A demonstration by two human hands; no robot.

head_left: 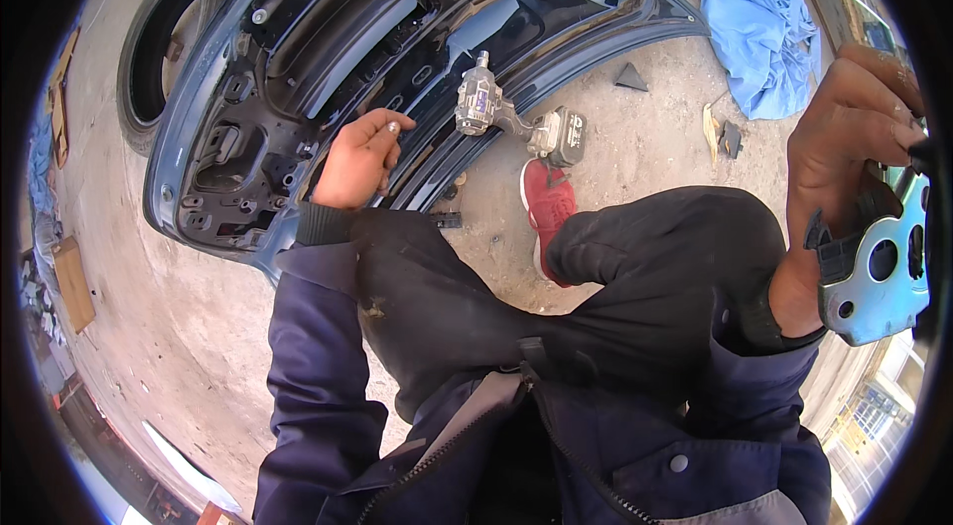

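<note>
A dark blue car trunk lid (pixel 338 68) lies on the ground with its inner side up. My left hand (pixel 355 163) is over its near edge, fingers curled and thumb pressed to them; a tiny pale spot shows at the fingertips, too small to name. My right hand (pixel 839 143) is raised at the far right, fingers bent round a metal bracket (pixel 859 297) with round holes and a black plastic piece. Part of the bracket is cut off by the picture's rim. A cordless impact wrench (pixel 479 100) rests at the lid's near edge, its battery toward my red shoe (pixel 549 212).
A tire (pixel 139 49) lies beyond the lid on the left. Blue cloth (pixel 759 24) is heaped at the far right, near a small black triangular piece (pixel 630 77) on the concrete floor (pixel 199 327). Cardboard (pixel 73 284) lies along the left side.
</note>
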